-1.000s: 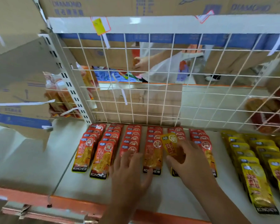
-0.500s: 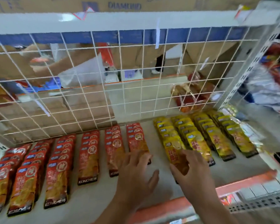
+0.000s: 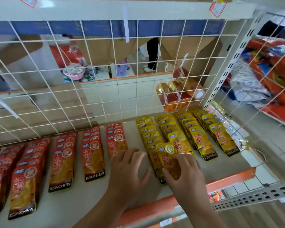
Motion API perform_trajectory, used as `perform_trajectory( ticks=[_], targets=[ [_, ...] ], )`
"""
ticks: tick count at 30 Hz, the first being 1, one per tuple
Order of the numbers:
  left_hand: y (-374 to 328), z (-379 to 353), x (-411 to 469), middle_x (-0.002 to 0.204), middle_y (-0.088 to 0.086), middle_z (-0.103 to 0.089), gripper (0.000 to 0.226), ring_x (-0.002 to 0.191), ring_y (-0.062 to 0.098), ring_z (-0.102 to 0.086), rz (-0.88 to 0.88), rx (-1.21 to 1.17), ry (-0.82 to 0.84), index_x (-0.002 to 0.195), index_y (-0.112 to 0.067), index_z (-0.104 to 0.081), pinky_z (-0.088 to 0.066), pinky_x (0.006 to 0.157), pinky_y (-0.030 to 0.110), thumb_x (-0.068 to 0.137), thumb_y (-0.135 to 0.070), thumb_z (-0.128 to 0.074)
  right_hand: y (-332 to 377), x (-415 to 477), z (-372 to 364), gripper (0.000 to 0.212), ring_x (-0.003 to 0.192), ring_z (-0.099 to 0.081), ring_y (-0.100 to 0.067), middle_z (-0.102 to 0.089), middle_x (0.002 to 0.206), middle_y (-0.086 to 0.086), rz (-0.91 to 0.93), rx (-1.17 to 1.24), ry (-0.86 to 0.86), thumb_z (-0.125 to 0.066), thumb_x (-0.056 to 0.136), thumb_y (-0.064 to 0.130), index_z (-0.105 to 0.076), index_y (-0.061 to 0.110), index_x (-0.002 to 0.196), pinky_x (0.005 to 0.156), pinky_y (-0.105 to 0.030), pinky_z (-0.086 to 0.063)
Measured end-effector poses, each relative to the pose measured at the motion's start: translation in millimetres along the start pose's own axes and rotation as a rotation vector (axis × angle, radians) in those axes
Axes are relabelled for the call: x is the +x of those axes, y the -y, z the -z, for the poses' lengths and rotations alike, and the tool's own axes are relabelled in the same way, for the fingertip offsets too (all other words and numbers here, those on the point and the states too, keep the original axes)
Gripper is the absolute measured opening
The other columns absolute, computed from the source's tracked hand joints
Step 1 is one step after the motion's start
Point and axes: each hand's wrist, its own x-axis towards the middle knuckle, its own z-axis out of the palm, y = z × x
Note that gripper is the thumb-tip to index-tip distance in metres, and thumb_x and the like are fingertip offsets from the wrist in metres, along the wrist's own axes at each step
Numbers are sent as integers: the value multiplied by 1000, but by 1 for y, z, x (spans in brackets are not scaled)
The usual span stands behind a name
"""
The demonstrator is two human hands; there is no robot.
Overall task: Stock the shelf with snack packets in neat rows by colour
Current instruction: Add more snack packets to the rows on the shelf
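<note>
Right hand (image 3: 184, 171) reaches in from lower right, palm down, thumb and curled fingers pinching one yellow packet (image 3: 167, 153). The packet sits tilted over the front end of the leftmost of the yellow rows (image 3: 199, 140). Left hand (image 3: 128, 165) is palm down with fingers spread and slack, holding nothing, over the gap between colours; its fingertips are at the front of the nearest row of red packets (image 3: 92, 155).

Pale shelf (image 3: 89, 199) with an orange lip (image 3: 229, 178). Red rows left, yellow rows right. White wire grid (image 3: 72, 83) behind; through it are cardboard boxes (image 3: 59, 102) and a standing person's legs (image 3: 152, 53).
</note>
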Motion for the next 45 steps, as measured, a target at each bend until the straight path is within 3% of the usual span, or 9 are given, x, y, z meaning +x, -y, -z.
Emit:
perform_trajectory(
  ticks=[11,16,26,37,45],
  targets=[
    [-3,2,-1,119,-2,-63,42,106,26,-58,33,-15,-7,116,-23,-69,-47,89,46,83,-48,-70,-2,-8,-19,50,90,-56,-27,-55,102,3,87,-66,-46,-88,66,41,-62,22,104,76,-43,-53],
    [-3,3,-1,119,-2,-63,41,106,25,-58,32,-19,-9,116,-23,-69,-47,89,46,83,-47,-70,2,-6,-21,45,89,-58,-26,-56,100,4,87,-81,-31,-76,70,50,-61,23,103,75,-43,-52],
    [-4,5,-2,118,-3,-62,40,106,23,-58,30,-22,-4,117,-23,-68,-46,88,44,85,-47,-68,1,-7,-25,49,93,-59,-26,-57,104,3,76,-89,-4,-81,70,50,-61,23,106,77,-44,-52],
    [-5,5,-2,119,-2,-62,40,107,25,-59,38,-25,-12,116,-22,-68,-47,89,45,85,-47,-66,7,-4,-16,50,95,-58,-22,-55,107,7,31,0,2,-61,75,63,-63,25,108,79,-44,-54],
    [-1,10,-3,122,-1,-64,46,112,25,-59,94,10,-16,119,-23,-68,-47,92,44,82,-50,-66,18,20,-10,37,99,-56,-22,-59,107,4,80,38,-17,-82,79,36,-68,20,109,84,-36,-46]
  ],
)
